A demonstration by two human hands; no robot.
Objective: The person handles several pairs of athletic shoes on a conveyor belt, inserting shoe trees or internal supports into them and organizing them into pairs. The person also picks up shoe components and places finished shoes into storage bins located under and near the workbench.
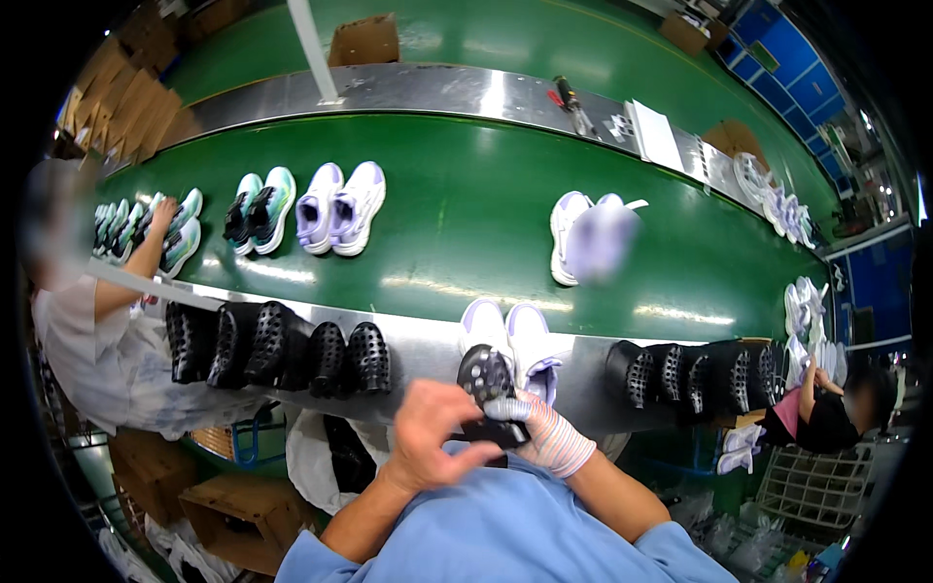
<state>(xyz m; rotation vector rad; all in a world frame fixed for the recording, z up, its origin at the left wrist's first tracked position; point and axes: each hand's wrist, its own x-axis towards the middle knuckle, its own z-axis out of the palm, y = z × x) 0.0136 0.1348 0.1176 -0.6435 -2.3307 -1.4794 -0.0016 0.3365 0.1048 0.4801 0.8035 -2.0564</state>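
My right hand (556,439), in a striped knit glove, is closed around a black, studded shoe form (486,374) in front of my chest. Just left of the form is my bare left hand (430,432), slightly blurred, its thumb and fingers apart and nothing visible between them. Beyond the form, a white and lavender sneaker (482,319) and its mate (528,330) rest at the near edge of the green belt (457,219). The form covers part of the left sneaker, and my gloved hand is close to the heel of the right one.
Black shoe forms stand along the metal ledge at left (275,345) and right (671,377). Lavender sneakers (342,209) and green-tinted sneakers (262,209) sit on the belt, with a partly blurred pair (571,238) farther right. One co-worker (92,321) handles shoes at left; another (826,403) is at right.
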